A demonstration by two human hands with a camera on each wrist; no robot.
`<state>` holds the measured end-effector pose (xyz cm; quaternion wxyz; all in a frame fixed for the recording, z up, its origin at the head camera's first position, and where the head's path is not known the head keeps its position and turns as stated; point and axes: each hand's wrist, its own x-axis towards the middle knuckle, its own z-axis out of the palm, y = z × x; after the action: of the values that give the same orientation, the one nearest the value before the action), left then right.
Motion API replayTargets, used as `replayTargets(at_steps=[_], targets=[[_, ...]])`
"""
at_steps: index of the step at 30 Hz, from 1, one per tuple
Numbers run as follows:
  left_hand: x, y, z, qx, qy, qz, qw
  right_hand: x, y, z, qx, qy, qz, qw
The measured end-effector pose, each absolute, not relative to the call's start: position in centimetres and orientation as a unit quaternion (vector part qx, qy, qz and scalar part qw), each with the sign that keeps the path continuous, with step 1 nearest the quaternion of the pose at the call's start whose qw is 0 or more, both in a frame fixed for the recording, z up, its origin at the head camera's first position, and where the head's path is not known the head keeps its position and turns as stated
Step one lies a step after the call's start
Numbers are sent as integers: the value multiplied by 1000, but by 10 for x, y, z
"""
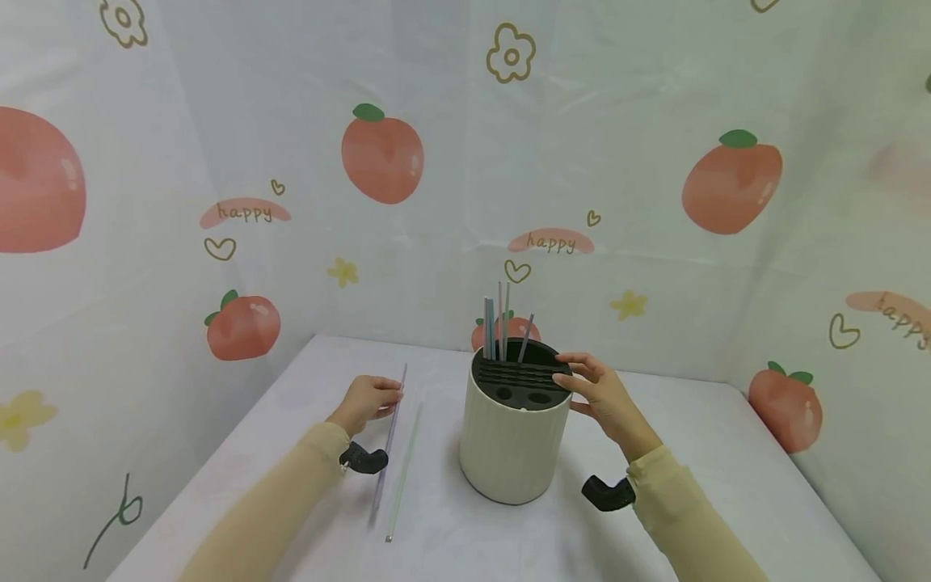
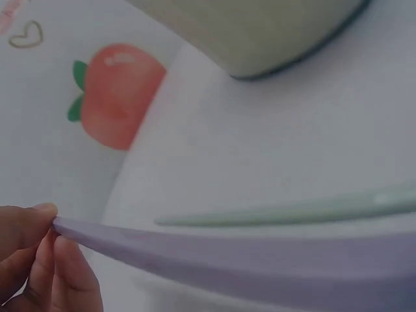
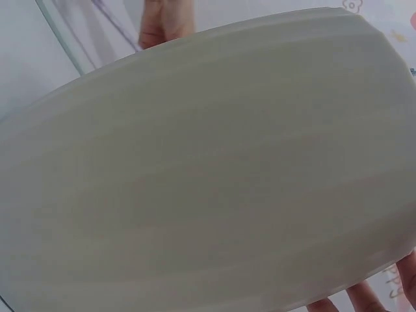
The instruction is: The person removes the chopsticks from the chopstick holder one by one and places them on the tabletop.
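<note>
A thin purple stick (image 1: pixel 389 446) stands at a slant, its upper part pinched between the thumb and fingertips of my left hand (image 1: pixel 367 402). The left wrist view shows the pinch at the far end of the purple stick (image 2: pixel 214 260). Beside it, a pale green stick (image 1: pixel 404 477) lies on the table. My right hand (image 1: pixel 600 396) grips the upper right edge of a cream round utensil holder (image 1: pixel 509 453) with a black slotted top (image 1: pixel 525 376). In the right wrist view the holder's side (image 3: pixel 208 169) fills most of the picture, with some fingertips (image 3: pixel 364 298) along its edge.
Several thin sticks (image 1: pixel 489 327) stand upright in the back compartment of the holder. A white table (image 1: pixel 655 485) lies beneath everything. Behind it hangs a white cloth (image 1: pixel 451 242) printed with peaches, flowers and hearts.
</note>
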<state>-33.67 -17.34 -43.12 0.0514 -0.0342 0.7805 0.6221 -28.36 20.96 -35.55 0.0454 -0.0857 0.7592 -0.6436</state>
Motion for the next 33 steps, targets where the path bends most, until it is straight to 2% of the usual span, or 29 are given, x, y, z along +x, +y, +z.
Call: replayTargets(at_steps=[11,33], targets=[[-332,-177,-468,-63,797,595,80,-283,209,-355,-84,762,-641,48],[-331,-164,-471,-71,853,515,50,-285,210,-355,-86,759,-643,49]])
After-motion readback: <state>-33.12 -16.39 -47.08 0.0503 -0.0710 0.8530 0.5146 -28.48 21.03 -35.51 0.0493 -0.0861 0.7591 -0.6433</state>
